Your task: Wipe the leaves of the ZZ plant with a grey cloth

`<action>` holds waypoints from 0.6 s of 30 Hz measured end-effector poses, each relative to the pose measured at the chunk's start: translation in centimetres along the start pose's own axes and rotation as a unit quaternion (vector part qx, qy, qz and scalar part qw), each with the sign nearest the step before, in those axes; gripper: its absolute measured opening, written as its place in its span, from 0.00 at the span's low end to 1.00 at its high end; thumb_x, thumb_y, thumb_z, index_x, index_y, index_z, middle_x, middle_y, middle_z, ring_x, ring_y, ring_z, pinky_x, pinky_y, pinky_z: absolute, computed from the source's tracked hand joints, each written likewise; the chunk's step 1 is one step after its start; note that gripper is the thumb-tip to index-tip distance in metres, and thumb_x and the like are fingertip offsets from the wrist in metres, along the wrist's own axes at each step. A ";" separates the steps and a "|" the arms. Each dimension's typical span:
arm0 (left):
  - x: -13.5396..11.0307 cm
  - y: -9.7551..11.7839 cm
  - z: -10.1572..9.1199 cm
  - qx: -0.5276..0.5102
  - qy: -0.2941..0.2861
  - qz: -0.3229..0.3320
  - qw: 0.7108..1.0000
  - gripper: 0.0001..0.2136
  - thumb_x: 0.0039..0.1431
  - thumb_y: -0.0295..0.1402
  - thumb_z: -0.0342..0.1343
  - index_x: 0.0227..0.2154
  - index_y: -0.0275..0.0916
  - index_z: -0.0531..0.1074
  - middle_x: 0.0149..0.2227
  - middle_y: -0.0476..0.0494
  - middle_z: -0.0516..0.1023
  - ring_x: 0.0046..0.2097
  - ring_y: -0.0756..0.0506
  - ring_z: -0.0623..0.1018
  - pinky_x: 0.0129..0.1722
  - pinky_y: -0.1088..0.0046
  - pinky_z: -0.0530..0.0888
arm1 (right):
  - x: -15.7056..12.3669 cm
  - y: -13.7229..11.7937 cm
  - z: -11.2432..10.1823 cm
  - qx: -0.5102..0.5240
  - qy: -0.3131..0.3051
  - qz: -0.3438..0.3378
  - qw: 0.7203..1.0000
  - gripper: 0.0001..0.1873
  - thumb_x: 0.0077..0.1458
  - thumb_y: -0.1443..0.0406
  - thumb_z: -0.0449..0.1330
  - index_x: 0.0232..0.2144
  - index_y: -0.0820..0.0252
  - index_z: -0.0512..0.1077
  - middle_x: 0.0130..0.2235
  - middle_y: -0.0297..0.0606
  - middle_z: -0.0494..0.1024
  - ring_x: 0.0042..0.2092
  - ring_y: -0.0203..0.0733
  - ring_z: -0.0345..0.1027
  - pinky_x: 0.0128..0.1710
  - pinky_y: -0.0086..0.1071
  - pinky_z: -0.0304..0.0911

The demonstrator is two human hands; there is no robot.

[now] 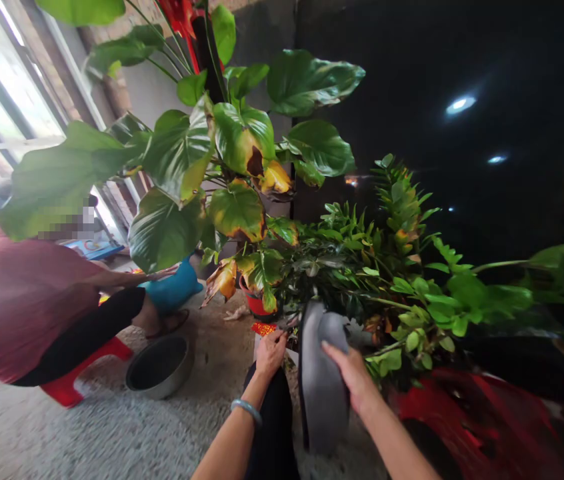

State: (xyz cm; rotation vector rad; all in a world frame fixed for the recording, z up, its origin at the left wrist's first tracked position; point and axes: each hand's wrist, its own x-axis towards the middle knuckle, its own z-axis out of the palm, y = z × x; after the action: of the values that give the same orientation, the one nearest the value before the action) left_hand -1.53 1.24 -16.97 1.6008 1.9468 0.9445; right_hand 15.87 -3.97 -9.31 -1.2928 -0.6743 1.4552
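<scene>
My right hand grips the side of a smooth grey object with a curved top and a dark edge along its left. The object stands on end in front of me; its kind is not clear. My left hand, with a bangle on the wrist, is closed beside my dark-trousered knee. What its fingers hold, if anything, cannot be made out. Just beyond it lies a red and yellow patterned piece. Behind that stands a red pot under large, partly yellowed leaves.
Leafy plants crowd the front and right. A person in a pink top sits at left on a red stool, a hand near a blue bag-like object. A dark basin and red plastic are nearby.
</scene>
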 end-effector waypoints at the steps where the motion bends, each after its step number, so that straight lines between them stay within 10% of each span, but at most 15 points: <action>1: 0.0 -0.1 0.0 -0.002 -0.001 0.000 1.000 0.15 0.54 0.33 0.48 0.15 0.39 0.69 0.19 0.49 0.72 0.27 0.48 0.70 0.28 0.75 0.63 | -1.0 0.7 -0.1 -0.021 -0.021 0.007 1.000 0.17 0.27 0.58 0.68 0.23 0.63 0.77 0.23 0.43 0.80 0.28 0.53 0.73 0.27 0.39 0.67; 5: 0.0 -0.1 -0.2 -0.007 0.000 0.003 1.000 0.16 0.55 0.36 0.47 0.15 0.39 0.69 0.20 0.49 0.72 0.27 0.48 0.71 0.28 0.74 0.64 | -3.1 -0.6 -1.0 -0.063 -0.017 -0.061 0.996 0.19 0.27 0.57 0.68 0.25 0.62 0.77 0.25 0.41 0.80 0.29 0.51 0.74 0.30 0.37 0.68; 11: -0.1 0.3 0.0 0.003 0.010 -0.001 1.000 0.16 0.55 0.34 0.47 0.15 0.39 0.69 0.20 0.49 0.72 0.28 0.49 0.71 0.29 0.75 0.63 | 2.5 -6.8 -2.0 0.092 0.223 -0.184 0.953 0.21 0.28 0.57 0.68 0.30 0.59 0.75 0.35 0.40 0.81 0.42 0.50 0.73 0.39 0.35 0.68; 18: 0.0 0.2 0.3 0.010 0.004 -0.002 1.000 0.15 0.54 0.32 0.48 0.14 0.39 0.68 0.19 0.51 0.71 0.26 0.50 0.69 0.27 0.76 0.60 | 0.0 0.7 -2.0 0.062 -0.031 0.114 0.991 0.17 0.25 0.57 0.69 0.20 0.63 0.74 0.22 0.44 0.79 0.31 0.56 0.75 0.29 0.41 0.69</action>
State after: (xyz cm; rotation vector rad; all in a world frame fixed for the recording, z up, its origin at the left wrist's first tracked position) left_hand -1.20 1.36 -16.95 1.6066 1.9702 0.9350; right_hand 17.51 -4.60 -10.49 -1.2637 -0.4790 1.7013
